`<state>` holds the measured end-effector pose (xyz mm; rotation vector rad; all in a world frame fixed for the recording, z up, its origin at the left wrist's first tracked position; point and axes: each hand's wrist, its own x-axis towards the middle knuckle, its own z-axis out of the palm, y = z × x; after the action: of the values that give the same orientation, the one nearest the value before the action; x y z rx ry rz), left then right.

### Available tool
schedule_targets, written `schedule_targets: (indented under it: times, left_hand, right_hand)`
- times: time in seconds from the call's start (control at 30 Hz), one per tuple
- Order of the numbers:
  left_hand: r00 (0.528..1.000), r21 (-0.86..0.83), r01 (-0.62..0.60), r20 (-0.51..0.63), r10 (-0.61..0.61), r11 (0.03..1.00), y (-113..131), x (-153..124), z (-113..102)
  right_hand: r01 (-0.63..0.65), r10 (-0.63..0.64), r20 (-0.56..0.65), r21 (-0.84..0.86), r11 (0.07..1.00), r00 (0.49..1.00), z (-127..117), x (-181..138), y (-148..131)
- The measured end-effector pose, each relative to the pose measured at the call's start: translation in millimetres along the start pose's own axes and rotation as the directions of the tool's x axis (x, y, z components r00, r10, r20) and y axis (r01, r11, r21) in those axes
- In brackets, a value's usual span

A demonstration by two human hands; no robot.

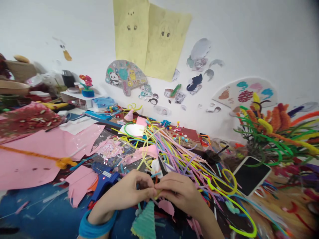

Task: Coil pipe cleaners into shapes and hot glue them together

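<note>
My left hand (pixel 138 187) and my right hand (pixel 178 191) meet at the lower middle, fingertips pinched together. Between them shows a small yellow piece (pixel 158 193), mostly covered by the fingers; its kind is unclear. Just below the hands is a teal fuzzy cone (pixel 144 221) with a yellowish edge. A rounded pink piece (pixel 166 207) lies under my right fingers. Beside my left wrist, which wears a blue band, rests a blue glue gun (pixel 106 181). A dark pointed tool (pixel 162 166) stands behind my right fingers.
Beyond my hands spreads a pile of coloured pipe cleaners (pixel 171 146). To the right lie a smartphone (pixel 251 176) and a bunch of pipe-cleaner flowers (pixel 271 126). Pink sheets (pixel 32 166) cover the left side. A small flower pot (pixel 87 93) stands on a box near the wall.
</note>
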<state>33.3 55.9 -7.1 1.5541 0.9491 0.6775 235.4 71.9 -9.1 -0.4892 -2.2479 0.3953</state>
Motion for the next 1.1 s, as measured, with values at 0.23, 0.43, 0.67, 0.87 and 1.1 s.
schedule_targets:
  times: [0.23, 0.43, 0.67, 0.87, 1.1]
  left_hand:
    - [0.983, -0.093, -0.121, -0.15, 0.106, 0.988, -1, 1, 0]
    - [0.954, -0.173, -0.243, -0.221, 0.203, 0.954, -4, -2, -1]
    - [0.95, -0.198, -0.25, -0.237, 0.201, 0.948, -4, 0, 0]
    - [0.962, -0.161, -0.219, -0.203, 0.185, 0.962, 0, -2, 2]
    - [0.981, -0.222, -0.195, -0.05, 0.188, 0.955, 2, -3, 2]
  right_hand:
    - [-0.355, 0.371, -0.033, 0.223, 0.908, 0.928, -4, 3, -9]
    - [-0.607, 0.621, 0.208, 0.579, 0.545, 0.756, 3, 6, -14]
    - [-0.671, 0.652, 0.326, 0.63, 0.39, 0.685, 10, 8, -18]
    - [-0.678, 0.645, 0.359, 0.647, 0.349, 0.674, 16, 4, -16]
    - [-0.699, 0.633, 0.394, 0.628, 0.343, 0.666, 19, 3, -14]
